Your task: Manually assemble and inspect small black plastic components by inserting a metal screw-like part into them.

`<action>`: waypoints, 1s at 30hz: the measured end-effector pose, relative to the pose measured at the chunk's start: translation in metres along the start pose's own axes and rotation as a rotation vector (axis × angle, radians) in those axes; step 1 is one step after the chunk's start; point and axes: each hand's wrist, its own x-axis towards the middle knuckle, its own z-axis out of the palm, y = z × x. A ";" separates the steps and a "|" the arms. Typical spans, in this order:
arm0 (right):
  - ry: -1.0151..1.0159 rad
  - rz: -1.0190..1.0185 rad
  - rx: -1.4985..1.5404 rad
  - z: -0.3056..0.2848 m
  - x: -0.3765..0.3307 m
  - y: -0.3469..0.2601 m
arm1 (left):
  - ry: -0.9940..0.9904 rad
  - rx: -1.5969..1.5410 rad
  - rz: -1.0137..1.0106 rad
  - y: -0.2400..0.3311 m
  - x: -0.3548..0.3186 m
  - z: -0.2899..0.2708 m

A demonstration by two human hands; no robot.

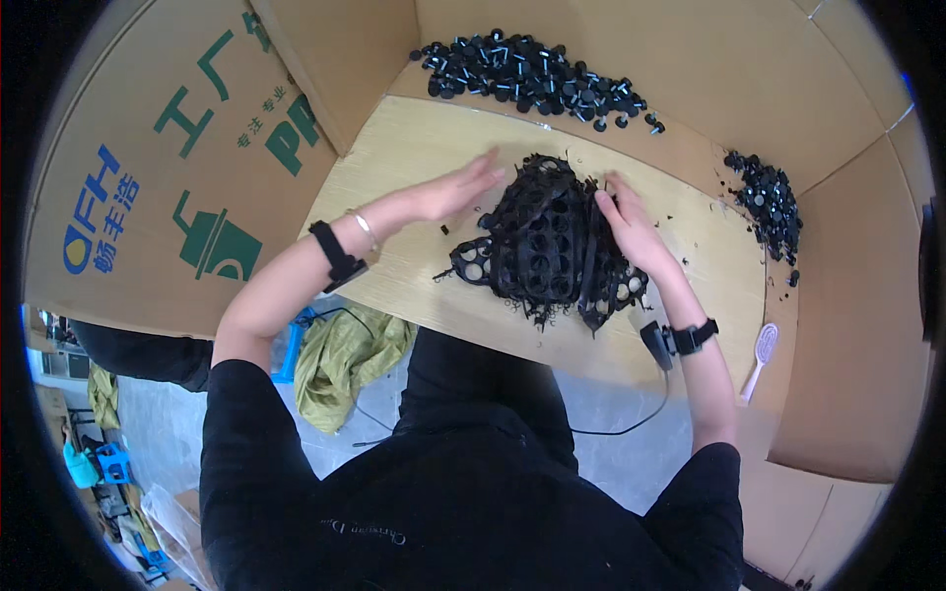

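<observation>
A heap of black perforated sheets (540,236) lies in the middle of the table, with rows of round holes and ragged, torn edges. Just off its upper left side is my left hand (463,187), fingers stretched out and slightly blurred, holding nothing. My right hand (633,225) rests against the heap's right edge, its thumb and fingers apart; some fingertips are hard to see against the black sheets. Straps with small devices sit on both wrists.
A pale wooden table (394,158) stands between cardboard walls. Along the back lie many black-headed bolts (532,74); smaller black pieces (769,205) are piled at the right. A lilac hairbrush (765,347) lies near the right edge. Below left is a yellow-green sack (345,364).
</observation>
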 end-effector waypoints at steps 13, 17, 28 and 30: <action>-0.079 0.181 -0.226 0.006 -0.073 -0.009 | -0.065 0.206 0.147 0.018 -0.017 0.052; -0.008 0.255 -0.192 -0.026 -0.124 0.005 | -0.034 0.417 0.007 0.006 -0.068 0.030; -0.004 0.225 -0.203 0.035 -0.138 -0.029 | 0.161 0.583 0.239 0.014 -0.067 0.115; 0.033 0.214 -0.121 0.028 -0.135 -0.037 | 0.198 0.596 0.281 0.016 -0.061 0.115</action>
